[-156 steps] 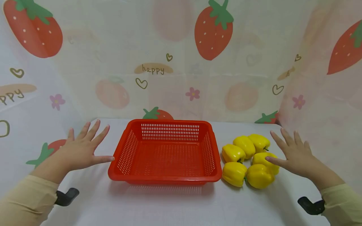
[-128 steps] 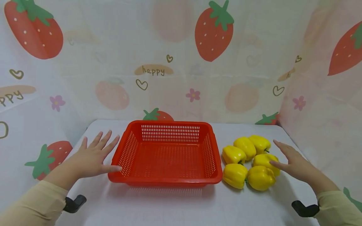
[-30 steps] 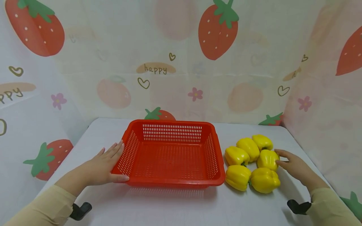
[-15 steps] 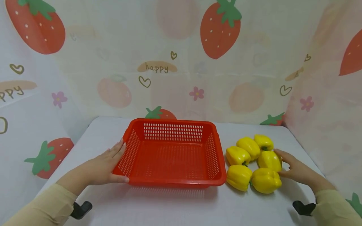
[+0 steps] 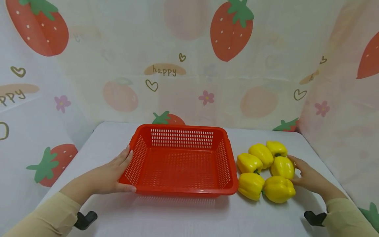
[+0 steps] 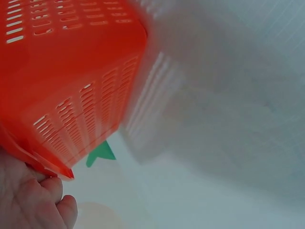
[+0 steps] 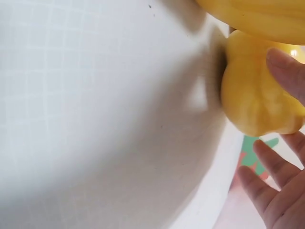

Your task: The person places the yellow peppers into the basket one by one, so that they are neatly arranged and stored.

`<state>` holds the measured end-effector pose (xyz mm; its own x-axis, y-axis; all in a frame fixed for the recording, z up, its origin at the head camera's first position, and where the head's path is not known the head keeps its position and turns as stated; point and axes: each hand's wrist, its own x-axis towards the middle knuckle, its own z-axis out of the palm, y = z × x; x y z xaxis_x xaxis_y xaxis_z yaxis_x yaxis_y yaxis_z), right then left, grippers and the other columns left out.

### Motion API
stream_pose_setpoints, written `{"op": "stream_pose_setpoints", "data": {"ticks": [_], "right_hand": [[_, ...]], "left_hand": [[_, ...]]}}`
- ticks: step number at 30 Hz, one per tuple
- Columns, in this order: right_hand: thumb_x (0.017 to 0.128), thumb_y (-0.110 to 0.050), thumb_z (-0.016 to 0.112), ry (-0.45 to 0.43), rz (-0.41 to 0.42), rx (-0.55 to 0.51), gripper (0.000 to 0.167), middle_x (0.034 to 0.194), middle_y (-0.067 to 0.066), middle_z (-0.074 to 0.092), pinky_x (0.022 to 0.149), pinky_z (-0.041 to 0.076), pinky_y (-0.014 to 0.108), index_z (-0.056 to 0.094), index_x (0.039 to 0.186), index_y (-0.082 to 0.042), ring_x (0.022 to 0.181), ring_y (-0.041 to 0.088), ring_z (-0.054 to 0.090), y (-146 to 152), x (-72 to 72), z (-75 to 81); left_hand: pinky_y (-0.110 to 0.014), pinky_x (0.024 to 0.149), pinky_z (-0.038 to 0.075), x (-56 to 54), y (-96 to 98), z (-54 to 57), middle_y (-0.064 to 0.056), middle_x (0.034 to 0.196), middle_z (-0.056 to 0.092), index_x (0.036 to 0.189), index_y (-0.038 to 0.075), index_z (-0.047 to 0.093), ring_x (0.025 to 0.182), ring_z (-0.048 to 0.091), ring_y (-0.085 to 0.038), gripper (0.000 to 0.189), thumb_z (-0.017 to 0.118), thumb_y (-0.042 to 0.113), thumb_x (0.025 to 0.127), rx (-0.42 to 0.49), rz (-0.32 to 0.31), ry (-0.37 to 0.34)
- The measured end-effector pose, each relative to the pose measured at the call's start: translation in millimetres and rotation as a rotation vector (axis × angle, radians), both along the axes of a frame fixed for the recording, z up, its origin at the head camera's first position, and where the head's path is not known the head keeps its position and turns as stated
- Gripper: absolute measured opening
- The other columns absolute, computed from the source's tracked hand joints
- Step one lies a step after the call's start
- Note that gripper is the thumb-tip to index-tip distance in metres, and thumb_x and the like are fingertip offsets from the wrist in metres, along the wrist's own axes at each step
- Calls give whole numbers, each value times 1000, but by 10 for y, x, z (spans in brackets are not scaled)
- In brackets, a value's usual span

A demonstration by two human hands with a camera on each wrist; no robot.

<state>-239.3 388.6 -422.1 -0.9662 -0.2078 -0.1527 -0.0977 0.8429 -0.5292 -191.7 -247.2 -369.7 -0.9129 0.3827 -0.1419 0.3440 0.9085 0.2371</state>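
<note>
A red plastic basket (image 5: 183, 191) with slotted walls stands mid-table in the head view. My left hand (image 5: 109, 174) holds its left rim, thumb at the near left corner; the left wrist view shows fingers (image 6: 52, 191) tucked against the rim's underside. Right of the basket, several yellow bell peppers lie in a loose ring. My right hand (image 5: 309, 179) has the rightmost bell pepper (image 5: 282, 168) between thumb and index finger. In the right wrist view the thumb (image 7: 288, 71) overlaps that pepper (image 7: 252, 90), and the other fingers spread along its far side.
The nearest bell peppers (image 5: 251, 186) sit close to the basket's right wall, with another pepper (image 5: 279, 189) in front of the held one. Behind the white table (image 5: 165, 220) hangs a strawberry-print cloth (image 5: 183, 42), which also lines both sides.
Both hands have come in from the sides, the left onto the basket's rim, the right down to the rightmost bell pepper. In the last half second that pepper has shifted slightly upward in view.
</note>
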Motion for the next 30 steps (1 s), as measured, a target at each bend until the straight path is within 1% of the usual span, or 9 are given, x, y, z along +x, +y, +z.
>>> {"op": "stream_pose_setpoints", "data": {"ticks": [6,9,15,18,22,26,30], "right_hand": [[74,-39,73,19,-14,10,104,139,34,19,92,33,64,9,144,3,119,50,29,-23,-10,2],[74,-39,74,33,-16,13,103,139,34,19,92,34,63,11,143,4,119,50,30,-23,-5,14],[73,-45,73,56,-17,26,106,136,35,22,92,35,61,13,141,8,117,50,33,0,12,35],[72,-48,72,70,-14,22,107,136,36,22,92,37,60,14,140,9,116,51,35,27,22,77],[71,-51,72,77,-16,21,109,137,36,22,92,37,58,14,141,9,117,51,35,58,31,146],[71,-48,73,99,-5,25,108,137,37,22,92,37,56,13,141,9,117,51,35,67,40,221],[73,-44,73,143,14,36,104,135,35,25,90,38,54,14,141,9,116,51,37,56,48,307]], "left_hand": [[-57,94,38,-12,12,-13,-17,152,2,146,3,9,136,14,-38,120,55,77,64,-26,12,16],[-58,95,36,-17,26,-13,-17,152,2,146,2,10,136,13,-39,120,56,76,64,-44,13,24],[-56,103,26,10,62,58,-19,152,6,145,-1,13,136,12,-38,119,57,75,65,-90,-9,32],[-56,104,23,9,71,82,-20,151,7,145,-1,13,136,12,-39,119,56,75,65,-97,-17,35],[-54,106,22,-6,61,66,-19,152,7,145,-1,13,137,11,-38,119,55,76,65,-112,-16,41],[-55,106,22,-23,45,31,-19,152,8,145,-1,14,137,12,-38,118,54,77,65,-128,-19,49],[-54,106,23,-21,32,15,-18,152,7,145,1,14,137,11,-37,119,52,79,64,-127,-17,51]]}}
